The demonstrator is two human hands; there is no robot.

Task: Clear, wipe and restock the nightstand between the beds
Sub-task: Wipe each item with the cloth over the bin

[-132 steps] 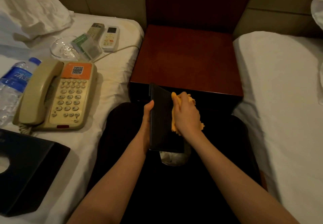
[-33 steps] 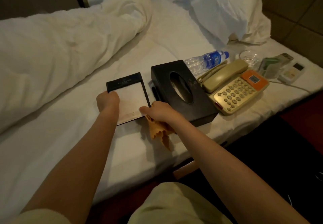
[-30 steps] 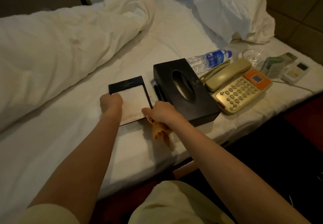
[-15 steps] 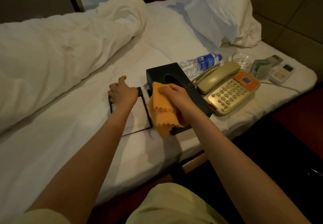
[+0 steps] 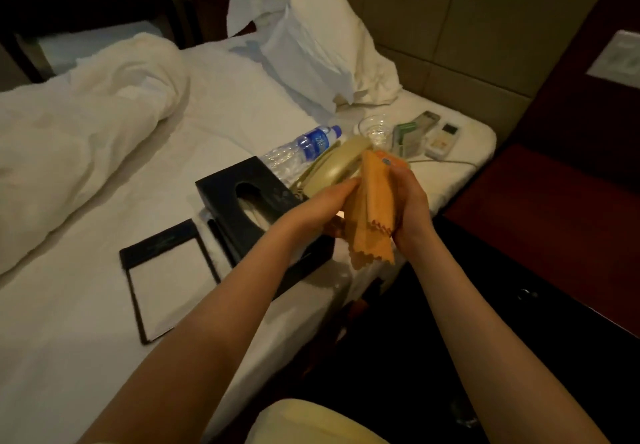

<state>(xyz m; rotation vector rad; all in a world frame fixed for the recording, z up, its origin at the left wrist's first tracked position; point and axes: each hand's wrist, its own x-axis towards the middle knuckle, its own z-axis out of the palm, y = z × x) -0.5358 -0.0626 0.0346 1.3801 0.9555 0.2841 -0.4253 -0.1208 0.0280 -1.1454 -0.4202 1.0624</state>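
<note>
An orange cloth [image 5: 372,211] hangs between both my hands, above the bed's near edge. My left hand [image 5: 325,203] pinches its left side and my right hand [image 5: 408,204] grips its right side. Under them lies a beige telephone [image 5: 337,166], partly hidden by the cloth. A black tissue box [image 5: 249,201] sits left of the phone, and a black notepad holder [image 5: 169,274] with white paper lies flat on the sheet further left. The dark red nightstand [image 5: 554,215] stands at the right, its top bare.
On the bed [image 5: 86,305] behind the phone lie a water bottle [image 5: 304,147], a glass [image 5: 374,128], a small green-and-clear box [image 5: 408,137] and two remotes [image 5: 443,135]. A rumpled duvet [image 5: 79,125] fills the left; a pillow [image 5: 311,35] leans on the padded headboard.
My left hand has let go of the notepad holder, which now lies on the sheet, and joined my right hand on the cloth. Both hands moved right, over the telephone.
</note>
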